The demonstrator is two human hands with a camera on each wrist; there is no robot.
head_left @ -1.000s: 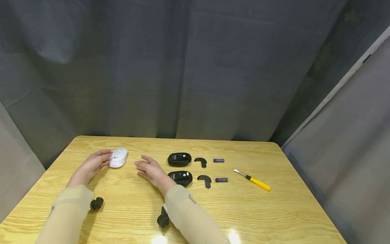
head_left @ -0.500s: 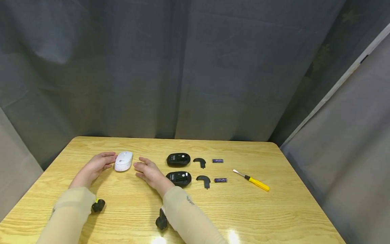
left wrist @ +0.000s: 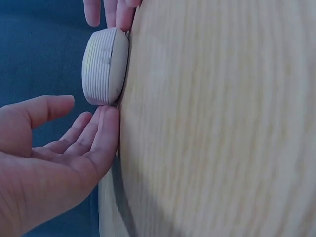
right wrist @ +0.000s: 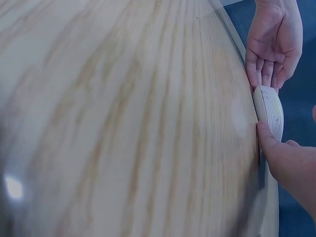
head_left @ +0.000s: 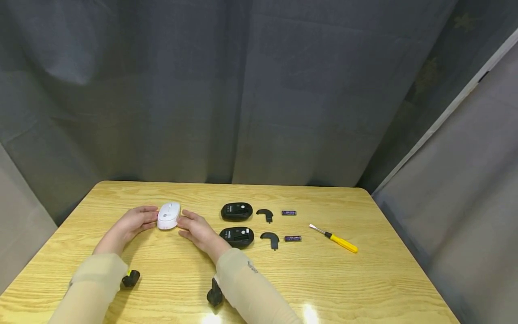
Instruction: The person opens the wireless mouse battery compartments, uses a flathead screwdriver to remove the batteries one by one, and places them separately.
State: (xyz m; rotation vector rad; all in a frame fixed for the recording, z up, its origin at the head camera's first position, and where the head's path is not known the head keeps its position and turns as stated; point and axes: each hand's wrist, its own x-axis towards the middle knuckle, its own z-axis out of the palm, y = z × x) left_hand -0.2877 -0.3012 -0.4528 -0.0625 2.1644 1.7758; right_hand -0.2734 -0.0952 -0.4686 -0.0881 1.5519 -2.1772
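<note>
A white computer mouse (head_left: 168,216) lies on the left part of the table between my two hands. Ribbed side grips show on the mouse (left wrist: 101,66) in the left wrist view. My left hand (head_left: 136,223) touches its left side with fairly straight fingertips, the thumb held apart. From the other side my right hand (head_left: 198,230) reaches in, its fingertips right at the mouse's right edge. In the right wrist view the mouse (right wrist: 269,108) sits between the fingers of both hands.
Right of my hands two black mice (head_left: 237,211) lie underside up, one partly behind my right wrist. Beside them are two dark curved covers (head_left: 270,240), two purple batteries (head_left: 293,238) and a yellow-handled screwdriver (head_left: 343,243). A grey curtain (head_left: 259,90) hangs behind the table (head_left: 323,288).
The white mouse has slid right along the table with my left fingers against it, turning slightly, until it reaches my right fingertips. The right hand has hardly moved.
</note>
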